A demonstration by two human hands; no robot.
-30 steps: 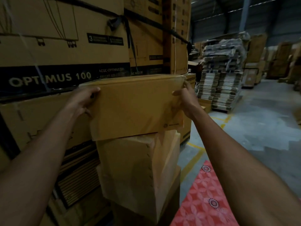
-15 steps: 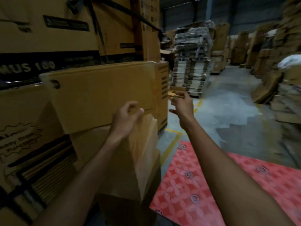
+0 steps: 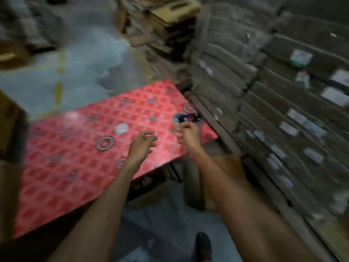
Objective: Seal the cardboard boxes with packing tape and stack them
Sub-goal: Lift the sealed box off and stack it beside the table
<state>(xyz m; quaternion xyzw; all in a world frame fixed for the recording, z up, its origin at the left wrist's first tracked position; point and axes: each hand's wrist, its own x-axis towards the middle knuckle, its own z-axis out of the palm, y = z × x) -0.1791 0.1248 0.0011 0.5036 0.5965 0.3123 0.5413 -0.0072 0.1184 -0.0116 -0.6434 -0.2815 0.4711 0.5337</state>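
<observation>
View: head camera, looking down; the whole picture is smeared with motion blur.
Tabletop [image 3: 56, 176]: covered in a red patterned sheet with small ring and gear motifs, lying at a slant across the left and centre.
Left hand [image 3: 141, 146]: above the red sheet near its right half, palm down. Its fingers [image 3: 149, 134] are loosely spread and a little bent, holding nothing.
Right hand [image 3: 188, 134]: at the far right corner of the tabletop, just right of the left hand and apart from it. Its fingers [image 3: 179, 127] are curled inward. The blur hides whether they grip anything.
Dark object [image 3: 186, 118]: a small blue-black thing on that same corner, just beyond the right hand's knuckles. It is too blurred to identify, and contact with the hand cannot be told.
Pale disc [image 3: 121, 128]: round and whitish, on the sheet ahead and left of the left hand.
Cardboard box [image 3: 9, 120]: a brown face at the left edge of the picture, beside the tabletop and well apart from both hands.
Flat cardboard stacks [image 3: 264, 110]: layered high along the right side, close to the tabletop corner, with pale labels on their edges.
Floor [image 3: 85, 53]: grey concrete with a yellow line [image 3: 59, 91] beyond the tabletop.
Shoe [image 3: 203, 244]: dark, at the bottom edge between the forearms.
</observation>
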